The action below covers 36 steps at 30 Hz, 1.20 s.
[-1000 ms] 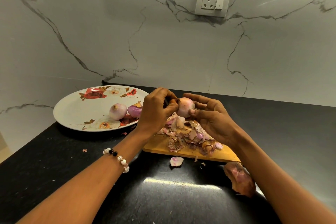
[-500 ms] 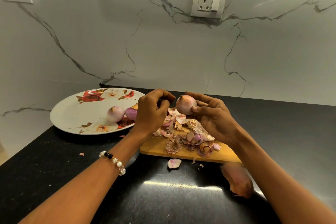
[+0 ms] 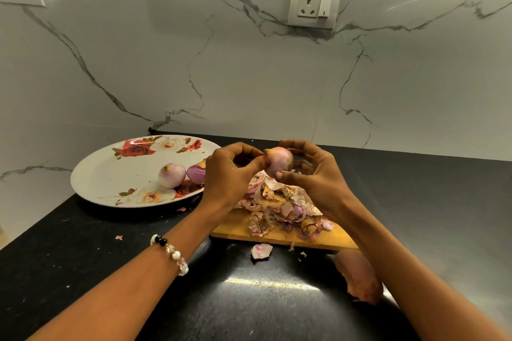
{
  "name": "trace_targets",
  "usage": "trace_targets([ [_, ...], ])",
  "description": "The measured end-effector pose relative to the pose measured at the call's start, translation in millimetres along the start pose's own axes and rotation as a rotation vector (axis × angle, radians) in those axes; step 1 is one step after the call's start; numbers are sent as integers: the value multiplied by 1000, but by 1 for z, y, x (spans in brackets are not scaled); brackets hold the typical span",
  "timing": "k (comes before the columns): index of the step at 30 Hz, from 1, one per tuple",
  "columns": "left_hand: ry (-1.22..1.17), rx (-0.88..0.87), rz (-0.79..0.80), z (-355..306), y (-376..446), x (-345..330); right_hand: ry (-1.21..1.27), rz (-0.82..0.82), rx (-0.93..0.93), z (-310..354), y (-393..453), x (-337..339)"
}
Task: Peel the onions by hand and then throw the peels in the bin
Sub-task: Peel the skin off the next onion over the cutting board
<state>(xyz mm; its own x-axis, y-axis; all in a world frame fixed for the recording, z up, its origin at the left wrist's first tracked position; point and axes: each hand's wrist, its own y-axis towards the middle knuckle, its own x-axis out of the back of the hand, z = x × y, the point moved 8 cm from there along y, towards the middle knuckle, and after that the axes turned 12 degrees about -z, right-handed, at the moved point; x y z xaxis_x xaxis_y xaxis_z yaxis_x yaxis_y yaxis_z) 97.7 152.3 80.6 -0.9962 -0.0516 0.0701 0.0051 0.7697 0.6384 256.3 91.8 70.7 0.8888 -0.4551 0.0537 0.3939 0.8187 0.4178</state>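
Two hands work above a black bench (image 3: 83,257), and I go from the big things to the small. On the bench lies a flowered plate (image 3: 110,174) with two peeled onions (image 3: 171,175), probably put there to keep them away from the waste. Beside it a wooden cutting board (image 3: 235,225) carries a heap of dry peels (image 3: 282,213), so they can be collected for the bin later. Above the heap, the right hand (image 3: 318,174) holds the onion (image 3: 278,161) between thumb and curled fingers, while the left hand (image 3: 227,177) pinches its tip. This onion looks pale pink and mostly smooth, with a brown rest at the end.
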Motion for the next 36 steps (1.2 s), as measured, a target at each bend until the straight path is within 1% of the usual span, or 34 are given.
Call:
trace_targets([
  [4, -40, 92, 33, 11, 1, -1, -136, 18, 117, 9, -2, -4],
  [8, -55, 128, 95, 19, 3, -7, -195, 27, 138, 10, -2, -5],
  [11, -13, 126, 142, 20, 3, -12, -214, 27, 149, 10, -1, -4],
  [15, 31, 71, 155, 16, 3, -14, -198, 34, 147, 11, 0, -4],
  [20, 54, -1, 97, 9, 2, -12, -133, 27, 96, 9, -1, -3],
  [25, 58, -47, 90, 6, 3, -11, -85, 29, 68, 7, -3, -4],
  [31, 133, -195, 52, -8, 5, -4, -169, 49, 125, 7, -3, -8],
  [36, 118, -224, -8, -12, 16, 8, -209, 77, 157, 6, -1, -6],
])
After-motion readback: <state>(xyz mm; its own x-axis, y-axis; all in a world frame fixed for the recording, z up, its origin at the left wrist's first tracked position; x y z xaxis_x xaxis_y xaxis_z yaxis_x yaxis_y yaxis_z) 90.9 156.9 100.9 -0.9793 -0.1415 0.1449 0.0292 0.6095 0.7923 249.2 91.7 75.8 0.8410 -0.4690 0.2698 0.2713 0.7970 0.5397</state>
